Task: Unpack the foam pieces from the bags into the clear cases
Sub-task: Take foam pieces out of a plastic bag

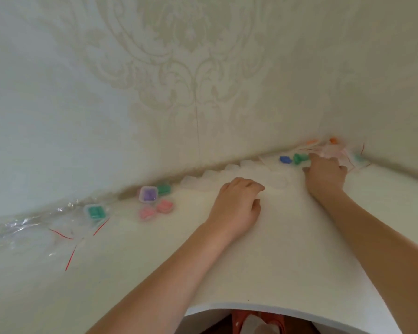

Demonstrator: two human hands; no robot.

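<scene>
2 bare hands are reaching out over the white tabletop (263,256). The left hand (237,201) is lying palm down near the middle, with its fingers (253,186) loosely curled and holding nothing. It is sitting just beside a row of empty clear plastic cases (210,179) that is running along the patterned cream wall (179,68).

The right hand (326,174) is stretching toward the far right corner. Its fingers are touching a crumpled pile of clear plastic bags with red strips (333,150), but the blur is hiding whether they are gripping a bag. A small blue foam piece (285,159) and a green foam piece (299,158) are lying just left of that hand. 2 orange foam pieces (333,140) are showing at the back of the pile.

Further left, a clear case with a purple foam piece inside (148,194) is sitting near the wall, with a green-filled case (164,189) just behind it. 2 pink-filled cases (155,209) are lying in front of it. Another clear case holding green foam (95,212) is resting at the edge of a heap of flat empty clear bags (34,227) on the far left.
</scene>
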